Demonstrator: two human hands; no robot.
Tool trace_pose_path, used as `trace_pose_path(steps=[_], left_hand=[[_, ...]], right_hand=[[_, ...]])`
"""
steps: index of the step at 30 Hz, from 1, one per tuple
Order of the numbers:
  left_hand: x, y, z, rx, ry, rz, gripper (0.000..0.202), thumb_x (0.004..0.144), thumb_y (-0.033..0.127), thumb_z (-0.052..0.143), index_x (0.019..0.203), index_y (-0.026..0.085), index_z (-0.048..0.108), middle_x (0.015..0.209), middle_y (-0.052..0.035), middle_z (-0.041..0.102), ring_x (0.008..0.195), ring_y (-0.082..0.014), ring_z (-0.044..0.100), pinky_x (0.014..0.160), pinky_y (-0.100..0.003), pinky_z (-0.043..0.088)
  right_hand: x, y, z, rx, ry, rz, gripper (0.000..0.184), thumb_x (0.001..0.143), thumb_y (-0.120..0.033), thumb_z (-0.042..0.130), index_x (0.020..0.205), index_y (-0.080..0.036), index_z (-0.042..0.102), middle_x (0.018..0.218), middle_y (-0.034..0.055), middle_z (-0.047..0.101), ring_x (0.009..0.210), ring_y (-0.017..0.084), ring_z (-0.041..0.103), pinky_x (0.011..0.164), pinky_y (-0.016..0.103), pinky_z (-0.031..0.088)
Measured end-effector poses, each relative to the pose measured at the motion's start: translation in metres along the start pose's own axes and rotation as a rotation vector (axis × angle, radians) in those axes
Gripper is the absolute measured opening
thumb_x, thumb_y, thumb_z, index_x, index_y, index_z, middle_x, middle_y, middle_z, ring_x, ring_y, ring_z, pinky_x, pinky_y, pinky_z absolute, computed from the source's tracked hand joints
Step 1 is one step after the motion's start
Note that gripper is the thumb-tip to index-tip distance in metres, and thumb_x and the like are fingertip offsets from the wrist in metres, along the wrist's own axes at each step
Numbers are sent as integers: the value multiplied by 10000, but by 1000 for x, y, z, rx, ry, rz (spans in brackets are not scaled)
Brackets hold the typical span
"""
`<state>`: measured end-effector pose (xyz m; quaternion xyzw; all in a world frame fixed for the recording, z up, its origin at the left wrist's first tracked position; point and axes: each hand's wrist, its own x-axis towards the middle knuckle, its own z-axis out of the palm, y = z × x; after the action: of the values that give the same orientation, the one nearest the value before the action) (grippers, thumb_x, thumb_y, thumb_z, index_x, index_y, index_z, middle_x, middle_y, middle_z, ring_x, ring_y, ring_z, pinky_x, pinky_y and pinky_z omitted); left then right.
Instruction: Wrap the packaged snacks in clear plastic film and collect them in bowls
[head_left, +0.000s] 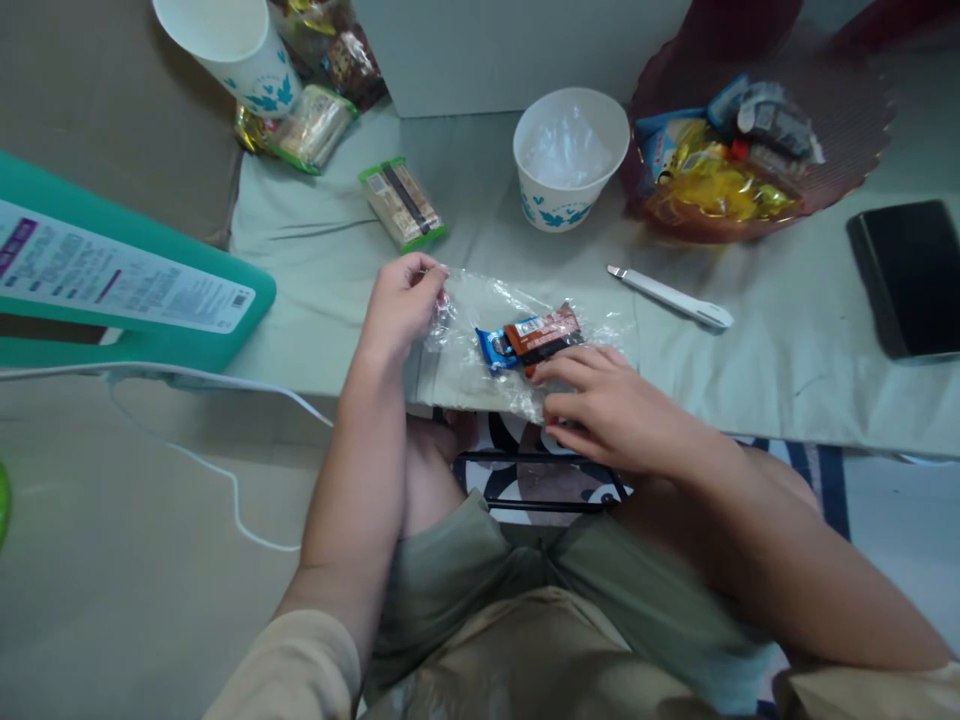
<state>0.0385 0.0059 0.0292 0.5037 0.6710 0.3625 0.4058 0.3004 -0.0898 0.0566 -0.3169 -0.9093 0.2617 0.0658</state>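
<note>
A clear plastic bag [472, 298] lies flat near the table's front edge. My left hand [405, 300] pinches its left edge between thumb and fingers. A brown-wrapped snack [546, 336] and a blue-wrapped snack [495, 349] overlap in the middle of the bag; whether they are inside it or on top I cannot tell. My right hand [607, 405] rests over the bag's right side with fingers apart, the fingertips at the lower edge of the brown snack. Just beyond my left hand is a green-ended snack packet [403, 204].
A paper cup [559, 205] with clear plastic inside stands behind the bag. Right of it are a reddish bowl [847, 165] of wrapped snacks, a white utility knife [670, 297] and a black phone [911, 278]. At left stand a green container [225, 345] and another cup [259, 75].
</note>
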Motion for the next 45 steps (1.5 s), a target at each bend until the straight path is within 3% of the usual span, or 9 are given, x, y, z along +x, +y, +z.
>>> trace_pose_path(steps=[4, 8, 13, 17, 26, 32, 34, 39, 45], left_hand=[[2, -3, 6, -103, -25, -40, 114, 921, 242, 607, 816, 236, 562, 577, 45, 554, 437, -93, 476, 422, -224, 320], [6, -7, 10, -42, 2, 0, 183, 954, 348, 631, 834, 239, 545, 489, 69, 441, 374, -79, 387, 409, -235, 277], [7, -6, 10, 18, 14, -30, 168, 950, 368, 616, 851, 247, 556, 469, 70, 427, 379, -96, 362, 431, -250, 268], [1, -3, 5, 76, -15, -62, 197, 873, 401, 701, 850, 231, 603, 532, 31, 522, 474, -130, 460, 489, -265, 323], [7, -16, -4, 239, 38, 135, 112, 793, 209, 673, 705, 213, 604, 587, 35, 509, 546, -112, 427, 537, -265, 330], [7, -14, -3, 198, -24, 145, 123, 778, 281, 730, 850, 233, 643, 592, 43, 507, 553, -125, 477, 546, -266, 361], [4, -13, -4, 175, -49, 137, 192, 751, 278, 746, 914, 236, 654, 607, 48, 511, 540, -118, 468, 543, -265, 370], [-2, -12, -9, 74, -163, 141, 400, 710, 247, 756, 1095, 252, 648, 719, 20, 600, 625, -145, 577, 604, -282, 471], [-16, -18, -13, -22, -431, 93, 881, 618, 307, 886, 1421, 344, 524, 949, -50, 716, 760, -210, 707, 664, -345, 570]], right_hand=[[1, -12, 8, 26, -78, 63, 326, 967, -218, 521, 1272, -192, 635, 1297, 133, 731, 961, 237, 708, 746, 344, 478], [5, -22, 11, -78, -243, 199, 634, 955, -259, 538, 1564, -145, 405, 988, 102, 800, 696, 219, 685, 594, 303, 367], [5, -19, 9, -54, -125, 102, 255, 1005, -255, 478, 1106, -181, 701, 982, 101, 772, 880, 231, 696, 711, 328, 424], [-4, -4, 5, -141, 61, 177, 243, 950, -259, 565, 1160, -175, 654, 1164, 139, 749, 1055, 280, 676, 854, 384, 456], [-33, 15, -19, -143, -300, 560, 382, 1010, -496, 408, 957, -266, 708, 717, 58, 716, 615, 229, 614, 557, 308, 274], [-26, 25, -23, -37, 44, 643, 610, 955, -409, 485, 1515, -172, 532, 615, 22, 684, 568, 232, 591, 557, 334, 357], [-23, 27, -25, 28, 223, 658, 609, 940, -378, 521, 1502, -143, 544, 574, 2, 655, 536, 213, 578, 567, 338, 401], [-20, 13, -22, 123, 612, 517, 275, 939, -311, 557, 1140, -228, 726, 721, 23, 728, 590, 177, 649, 617, 325, 505], [17, 0, 12, 199, 394, 83, 386, 962, -136, 429, 1206, -229, 713, 1221, 78, 786, 1152, 206, 732, 977, 371, 574]])
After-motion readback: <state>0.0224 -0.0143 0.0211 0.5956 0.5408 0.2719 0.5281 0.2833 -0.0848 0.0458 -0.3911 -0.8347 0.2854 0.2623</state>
